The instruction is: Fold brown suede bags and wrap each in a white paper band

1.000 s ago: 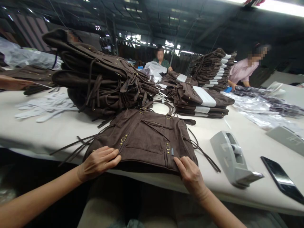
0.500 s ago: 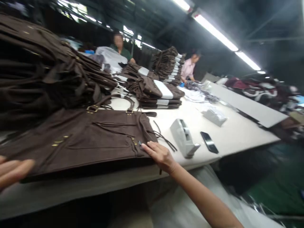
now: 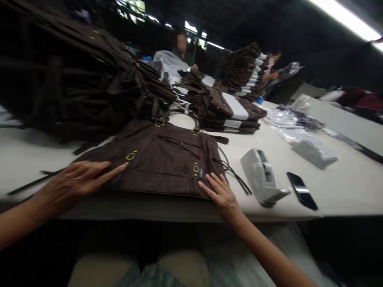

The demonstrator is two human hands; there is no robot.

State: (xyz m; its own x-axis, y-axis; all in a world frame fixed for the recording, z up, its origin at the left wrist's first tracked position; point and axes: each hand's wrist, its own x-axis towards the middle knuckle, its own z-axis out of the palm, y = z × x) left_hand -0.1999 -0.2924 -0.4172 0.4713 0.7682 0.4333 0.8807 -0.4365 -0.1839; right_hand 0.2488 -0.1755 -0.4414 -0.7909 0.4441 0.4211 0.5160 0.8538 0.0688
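Note:
A dark brown handbag (image 3: 161, 159) with brass-coloured buckles lies flat near the table's front edge, its handles pointing away from me. My left hand (image 3: 80, 179) rests on the bag's left part, fingers stretched out, the index fingertip by a buckle. On the lower right corner lies my right hand (image 3: 221, 195), its fingers spread beside a small tag (image 3: 200, 173). Thin dark cords (image 3: 233, 171) trail from the bag's right side onto the table. Neither hand grips anything.
A grey tape dispenser (image 3: 260, 175) and a phone (image 3: 302, 191) sit to the right. Tall piles of brown bags (image 3: 119, 79) rise at the left, with banded bags (image 3: 230, 109) behind. Plastic-wrapped items (image 3: 299, 119) lie farther right. Two people work at the back.
My left hand has come in from the left edge and settled on the bag. My right hand stays at the corner, fingers more spread. The view has swung left and levelled.

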